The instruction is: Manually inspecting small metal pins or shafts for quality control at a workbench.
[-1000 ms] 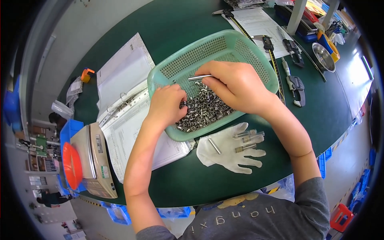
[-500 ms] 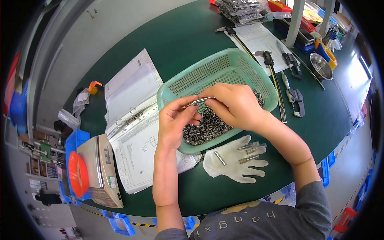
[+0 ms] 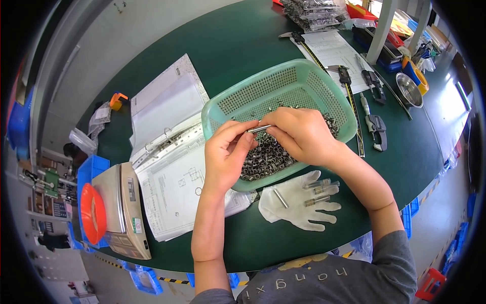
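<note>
My left hand (image 3: 227, 152) and my right hand (image 3: 308, 136) meet above the near part of a green plastic basket (image 3: 347, 124). Between them lies a slim, shiny metal pin (image 3: 259, 128), pinched by thumb and index finger at each end. Whether a small ring sits on it is too fine to tell. Below, many small metal rings (image 3: 267, 161) fill the basket's near side, partly hidden by my hands. A white glove (image 3: 296, 205) lies flat in front of the basket, bearing another metal pin (image 3: 280, 198) and several clear tubes (image 3: 318, 200).
Left of the basket, an open ring binder (image 3: 174, 177) lies beside a scale (image 3: 132, 213) and an orange-red bowl (image 3: 93, 214). To the right are calipers (image 3: 345, 78), a micrometer (image 3: 375, 126) and a steel bowl (image 3: 408, 90). Bagged parts (image 3: 311, 12) are stacked at the back.
The pin has turned slightly closer to level between my fingers. My left fingers have shifted along it, and the whole view has moved a little.
</note>
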Available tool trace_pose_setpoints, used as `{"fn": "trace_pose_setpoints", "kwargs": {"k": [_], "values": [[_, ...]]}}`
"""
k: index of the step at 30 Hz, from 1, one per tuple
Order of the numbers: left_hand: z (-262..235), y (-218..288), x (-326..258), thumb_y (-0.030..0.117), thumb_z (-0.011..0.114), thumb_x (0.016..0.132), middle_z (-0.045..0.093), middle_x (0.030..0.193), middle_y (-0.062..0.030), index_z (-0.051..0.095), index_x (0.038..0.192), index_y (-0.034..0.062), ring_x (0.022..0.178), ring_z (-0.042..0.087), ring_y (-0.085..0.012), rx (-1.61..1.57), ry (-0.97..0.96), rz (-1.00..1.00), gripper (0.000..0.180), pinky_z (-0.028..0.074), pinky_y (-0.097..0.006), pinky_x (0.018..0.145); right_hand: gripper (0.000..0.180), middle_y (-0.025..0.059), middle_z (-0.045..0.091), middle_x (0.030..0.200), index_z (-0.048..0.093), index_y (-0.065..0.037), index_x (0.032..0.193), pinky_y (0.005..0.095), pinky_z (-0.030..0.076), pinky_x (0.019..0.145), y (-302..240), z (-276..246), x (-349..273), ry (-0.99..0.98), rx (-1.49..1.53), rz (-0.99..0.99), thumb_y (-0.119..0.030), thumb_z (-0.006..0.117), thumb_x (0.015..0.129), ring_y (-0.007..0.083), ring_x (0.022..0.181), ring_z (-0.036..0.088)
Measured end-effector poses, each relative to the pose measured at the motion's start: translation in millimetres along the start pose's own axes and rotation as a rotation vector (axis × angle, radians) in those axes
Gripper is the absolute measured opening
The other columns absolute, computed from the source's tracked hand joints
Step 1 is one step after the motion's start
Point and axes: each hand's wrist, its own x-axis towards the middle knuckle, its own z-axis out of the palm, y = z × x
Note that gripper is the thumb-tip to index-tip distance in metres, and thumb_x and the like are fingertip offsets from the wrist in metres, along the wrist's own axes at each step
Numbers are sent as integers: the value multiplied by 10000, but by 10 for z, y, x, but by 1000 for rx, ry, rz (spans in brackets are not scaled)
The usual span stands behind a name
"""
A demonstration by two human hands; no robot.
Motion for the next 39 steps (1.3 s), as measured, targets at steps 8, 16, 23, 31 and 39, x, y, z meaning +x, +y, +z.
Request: {"fn": "trace_pose_setpoints", "kwargs": {"k": [8,16,23,31,39], "values": [[-20,-31,-17,40,592,842,629,868,-88,578,998,-29,702,596,-104,-229,36,-54,171,502,-215,650,122,93,548,677,591,-52,891,349,420,502,-23,17,-15,45,28,34,-31,579,771,270,566,544],[24,9,-50,2,604,823,638,871,-93,580,986,-43,744,614,-116,-164,30,62,170,518,-219,647,192,79,545,673,594,-47,921,340,417,488,-69,24,1,75,-139,-137,-18,609,731,255,557,545],[32,76,-55,-20,641,786,643,851,-100,583,917,-44,725,621,-127,-242,107,31,145,521,-230,653,170,67,574,660,548,-74,915,363,451,496,-64,24,12,90,17,-34,-97,619,763,273,562,575],[-19,80,-118,-22,699,728,643,849,-90,606,902,-29,750,626,-141,46,129,115,198,509,-254,682,154,92,589,734,536,-31,908,360,439,529,-129,-53,7,-31,18,-47,-27,586,762,283,582,561],[-28,87,-115,-30,647,768,647,833,-99,623,924,-43,697,623,-136,16,115,96,158,509,-241,652,159,78,586,670,519,-61,915,371,438,471,-96,18,-4,38,-29,-88,-93,595,779,280,547,571]]}}
